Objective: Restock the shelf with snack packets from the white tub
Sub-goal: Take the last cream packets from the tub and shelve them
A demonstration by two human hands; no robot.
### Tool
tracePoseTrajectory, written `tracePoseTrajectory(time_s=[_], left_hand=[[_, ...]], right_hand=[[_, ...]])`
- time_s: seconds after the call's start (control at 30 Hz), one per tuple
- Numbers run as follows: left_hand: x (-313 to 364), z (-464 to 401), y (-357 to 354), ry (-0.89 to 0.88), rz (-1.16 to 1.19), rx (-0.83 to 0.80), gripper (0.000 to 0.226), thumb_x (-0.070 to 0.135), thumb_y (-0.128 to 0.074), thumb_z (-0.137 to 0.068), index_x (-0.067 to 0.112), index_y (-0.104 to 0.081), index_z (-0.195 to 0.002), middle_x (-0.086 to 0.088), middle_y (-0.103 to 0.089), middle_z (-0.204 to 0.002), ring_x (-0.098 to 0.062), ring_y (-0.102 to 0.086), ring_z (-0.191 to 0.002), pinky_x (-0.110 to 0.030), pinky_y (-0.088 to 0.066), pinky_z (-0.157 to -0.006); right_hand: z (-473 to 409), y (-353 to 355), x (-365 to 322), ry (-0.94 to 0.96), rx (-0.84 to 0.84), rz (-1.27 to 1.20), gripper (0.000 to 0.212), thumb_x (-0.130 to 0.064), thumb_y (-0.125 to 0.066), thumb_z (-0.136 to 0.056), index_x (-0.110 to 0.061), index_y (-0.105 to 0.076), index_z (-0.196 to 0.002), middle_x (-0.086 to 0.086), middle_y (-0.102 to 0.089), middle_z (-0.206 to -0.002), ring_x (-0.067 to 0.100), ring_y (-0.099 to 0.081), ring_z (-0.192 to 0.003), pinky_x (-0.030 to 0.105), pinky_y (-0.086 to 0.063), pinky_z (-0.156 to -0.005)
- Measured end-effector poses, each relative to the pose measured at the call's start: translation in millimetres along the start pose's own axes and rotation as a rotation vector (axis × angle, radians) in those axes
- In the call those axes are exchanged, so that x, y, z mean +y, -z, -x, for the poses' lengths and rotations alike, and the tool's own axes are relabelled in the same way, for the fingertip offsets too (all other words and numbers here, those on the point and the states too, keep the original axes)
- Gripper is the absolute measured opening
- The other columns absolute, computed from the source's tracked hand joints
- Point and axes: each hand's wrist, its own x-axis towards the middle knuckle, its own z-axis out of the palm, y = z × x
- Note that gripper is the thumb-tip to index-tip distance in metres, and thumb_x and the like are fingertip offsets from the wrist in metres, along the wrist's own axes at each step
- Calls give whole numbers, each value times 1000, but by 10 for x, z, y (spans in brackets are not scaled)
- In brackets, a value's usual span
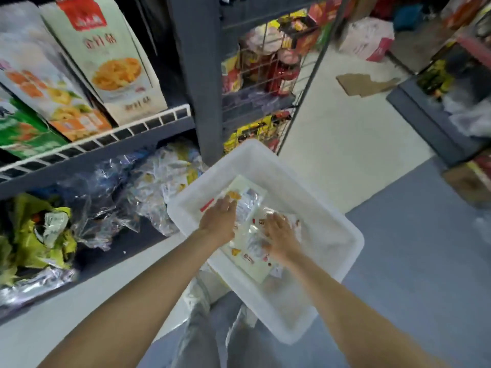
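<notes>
A white tub [318, 208] sits on the floor in front of me, beside the grey shelf unit [101, 166]. Inside it lie flat, pale snack packets [249, 251] with small coloured prints. My left hand [219, 219] reaches into the tub with fingers stretched out, resting on the packets' left side. Over their right side my right hand [280, 239] lies flat on the packets, fingers spread. Neither hand visibly curls round a packet. The bottom shelf holds clear and yellow-green packets [111, 197].
Tall printed snack bags [106, 62] stand on the upper shelf behind a white wire rail [106, 134]. A wire rack [268, 73] with red and yellow packets stands behind the tub. Cardboard scraps [364, 83] and a pink-white box [368, 38] lie on the far floor; another shelf [435, 120] stands at right.
</notes>
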Motion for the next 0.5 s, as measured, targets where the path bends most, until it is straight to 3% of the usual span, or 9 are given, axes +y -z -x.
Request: tracePoseTrajectory(time_s=[0.03, 0.1, 0.2, 0.27, 0.37, 0.47, 0.5], left_hand=[[-7, -50, -51, 0, -85, -49, 91, 31, -62, -88, 6, 0, -149, -14, 5, -157, -29, -2, -145, -37, -17, -117], [-21, -113, -104, 22, -148, -114, 107, 36, -68, -83, 6, 11, -148, -14, 14, -156, -29, 5, -145, -39, -10, -118], [32, -107, -142, 59, -230, -99, 109, 36, -72, -79, -2, 3, -147, -20, -5, -156, -31, -18, -142, -37, -22, -113], [125, -67, -125, 38, -350, -27, 97, 39, -70, -81, -7, -12, -143, -21, -30, -146, -29, -44, -128, -33, -40, -98], [202, -13, -99, -14, -435, -10, 76, 43, -59, -87, -4, -29, -138, -18, -46, -134, -27, -57, -113, -33, -46, -85], [158, 52, -89, -56, -342, 0, 31, 18, -48, -94, 12, -54, -123, -11, -59, -116, -27, -62, -99, -33, -47, -76], [144, 99, -74, -60, -282, 46, 29, 10, -44, -93, 15, -57, -119, -9, -61, -110, -27, -62, -96, -33, -46, -72]], right_hand=[[29, -42, 72, -11, -41, 35, 85, -34, -58, -89, -16, -1, -150, 0, 3, -159, 19, 3, -146, 36, -7, -117], [84, -72, 202, -49, -62, 84, 89, -37, -57, -89, -17, 5, -150, -5, 11, -158, 14, 7, -145, 37, -9, -117], [144, -32, 330, -149, -12, 51, 88, -39, -54, -91, -14, 6, -150, -1, 8, -158, 17, 5, -146, 41, -11, -118], [145, -13, 391, -167, 20, 28, 86, -40, -54, -90, -12, 1, -150, 1, 3, -159, 19, -1, -146, 42, -17, -117], [131, 57, 400, -152, 89, 23, 69, -34, -57, -89, -11, -24, -145, 3, -21, -153, 21, -22, -140, 41, -31, -107], [59, 171, 340, -125, 182, 44, 45, -28, -56, -90, -13, -43, -129, 6, -42, -134, 24, -41, -124, 38, -38, -95], [25, 211, 317, -113, 209, 43, 41, -23, -56, -90, -12, -43, -127, 8, -45, -130, 24, -43, -120, 36, -39, -93]])
